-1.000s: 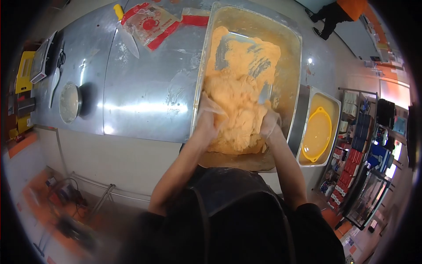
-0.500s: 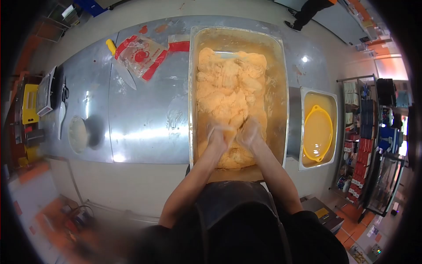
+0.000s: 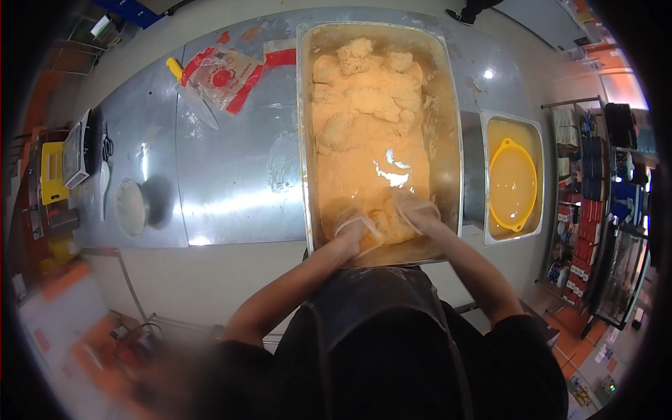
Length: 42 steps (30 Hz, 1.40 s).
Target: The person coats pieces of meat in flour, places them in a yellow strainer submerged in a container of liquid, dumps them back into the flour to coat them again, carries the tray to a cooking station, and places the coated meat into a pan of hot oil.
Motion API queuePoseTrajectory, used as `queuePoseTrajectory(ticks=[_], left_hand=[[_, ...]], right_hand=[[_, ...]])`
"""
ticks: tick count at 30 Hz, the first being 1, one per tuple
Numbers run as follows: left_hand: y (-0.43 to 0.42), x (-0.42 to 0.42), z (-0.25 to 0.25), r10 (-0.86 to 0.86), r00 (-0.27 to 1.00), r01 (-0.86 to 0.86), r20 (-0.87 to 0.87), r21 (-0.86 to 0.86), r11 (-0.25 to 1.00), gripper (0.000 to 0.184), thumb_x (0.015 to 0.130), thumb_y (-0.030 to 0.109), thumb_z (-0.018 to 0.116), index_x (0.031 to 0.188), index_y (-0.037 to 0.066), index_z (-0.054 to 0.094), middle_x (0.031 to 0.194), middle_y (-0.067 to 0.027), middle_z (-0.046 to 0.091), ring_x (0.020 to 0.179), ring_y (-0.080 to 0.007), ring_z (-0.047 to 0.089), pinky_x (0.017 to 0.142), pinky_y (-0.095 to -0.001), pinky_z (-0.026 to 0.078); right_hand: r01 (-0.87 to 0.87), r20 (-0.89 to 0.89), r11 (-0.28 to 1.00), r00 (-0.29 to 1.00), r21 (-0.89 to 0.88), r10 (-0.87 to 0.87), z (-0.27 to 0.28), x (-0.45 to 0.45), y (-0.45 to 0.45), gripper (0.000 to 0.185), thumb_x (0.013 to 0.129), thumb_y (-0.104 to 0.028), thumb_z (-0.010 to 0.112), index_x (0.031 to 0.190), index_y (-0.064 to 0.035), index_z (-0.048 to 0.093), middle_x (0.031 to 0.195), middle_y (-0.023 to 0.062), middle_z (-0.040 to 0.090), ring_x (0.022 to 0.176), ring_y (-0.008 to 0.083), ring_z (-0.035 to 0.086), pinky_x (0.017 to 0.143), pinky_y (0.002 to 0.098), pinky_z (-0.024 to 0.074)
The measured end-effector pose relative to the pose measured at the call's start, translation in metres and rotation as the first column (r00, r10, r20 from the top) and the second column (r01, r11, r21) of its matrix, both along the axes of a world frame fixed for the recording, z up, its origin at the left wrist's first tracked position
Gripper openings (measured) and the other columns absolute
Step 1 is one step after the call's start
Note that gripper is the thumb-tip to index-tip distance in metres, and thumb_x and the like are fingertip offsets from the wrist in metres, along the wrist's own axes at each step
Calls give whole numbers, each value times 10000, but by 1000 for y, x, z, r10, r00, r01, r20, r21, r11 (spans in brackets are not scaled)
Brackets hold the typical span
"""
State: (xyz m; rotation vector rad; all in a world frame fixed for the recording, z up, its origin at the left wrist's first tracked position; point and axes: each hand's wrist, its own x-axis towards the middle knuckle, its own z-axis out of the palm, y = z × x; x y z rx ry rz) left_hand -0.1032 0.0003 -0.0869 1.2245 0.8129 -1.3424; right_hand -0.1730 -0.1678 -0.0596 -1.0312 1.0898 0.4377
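A large deep metal tray (image 3: 304,161) stands in front of me, filled with a pale orange breading flour (image 3: 364,161). Lumpy coated pieces (image 3: 357,57), whose kind I cannot make out, show at its far end. Both of my hands wear loose clear plastic gloves and press into the flour near the tray's close end. My left hand (image 3: 355,225) is at the left, its fingers sunk in the flour and hidden. To its right, my right hand (image 3: 418,211) has its fingers blurred and partly buried too. Whether either hand grips a piece is not visible.
Right of the tray, a smaller pan (image 3: 485,210) of cloudy liquid holds a yellow strainer (image 3: 518,227). Leftward on the metal table lie a red-and-clear plastic bag (image 3: 224,78), a yellow-handled knife (image 3: 197,106), a bowl (image 3: 131,208) and a scale (image 3: 75,150). A person's leg (image 3: 479,7) shows beyond.
My hands have moved apart and toward me, down into the flour. The flour surface is now smoother in the middle, with lumps heaped at the far end.
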Motion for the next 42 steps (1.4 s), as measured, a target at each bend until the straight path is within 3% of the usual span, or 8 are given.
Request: queuePoseTrajectory(ticks=[7,9,24,27,30,32,35,42], left_hand=[[16,72,-71,27,816,349,578,-529,774,156,940,267,520,992,126,560,885,-70,579,735,-225,605,565,-420,549],[3,101,17,326,941,-193,89,-649,736,218,933,341,528,991,133,549,854,-68,566,707,-221,591,554,-395,531],[-79,119,38,697,697,-689,-169,-429,585,272,968,385,444,1007,122,504,995,-32,548,862,-197,562,742,-352,532],[-93,133,69,737,676,-567,-3,-641,518,235,966,309,459,1078,106,502,1082,-49,548,940,-220,566,855,-373,510],[-84,133,61,430,392,-89,814,-431,898,283,949,239,467,1183,83,497,1211,-94,548,1086,-267,558,974,-406,458],[-60,132,-6,-493,-615,-105,616,556,824,333,928,207,483,1234,76,494,1293,-130,529,1182,-303,531,1029,-427,417],[-11,136,68,-16,-591,382,806,298,875,332,923,213,475,1223,80,527,1339,-168,498,1232,-339,497,1081,-420,362],[20,134,65,-189,-660,479,728,600,641,333,866,187,528,1176,77,578,1287,-180,531,1252,-321,473,1087,-429,346]], right_hand=[[299,228,730,818,615,-528,-28,50,-15,307,983,-228,354,1072,-13,554,1074,165,624,982,324,625,905,456,514],[321,346,791,768,520,-539,69,82,-27,345,974,-238,365,1108,21,549,1061,186,622,997,336,614,956,470,477],[502,216,581,609,641,-763,37,160,22,322,947,-226,364,1074,-19,576,947,129,629,896,263,610,802,410,483],[466,578,883,706,58,-410,61,174,-26,312,941,-194,358,1019,-18,603,906,128,632,885,246,617,802,388,486],[181,286,389,930,-903,230,47,185,-101,273,922,-159,413,987,4,622,880,161,648,892,267,648,818,373,515],[-162,-113,159,954,-974,278,70,215,-123,251,900,-147,452,964,9,637,890,193,656,910,299,654,819,376,525],[-423,-627,-491,670,-762,397,46,239,-153,297,862,-192,471,906,16,679,958,257,658,965,397,631,860,438,494],[-434,-468,-235,572,-870,674,-27,262,-177,419,927,-330,415,963,9,660,1027,250,643,968,388,624,845,443,488]])
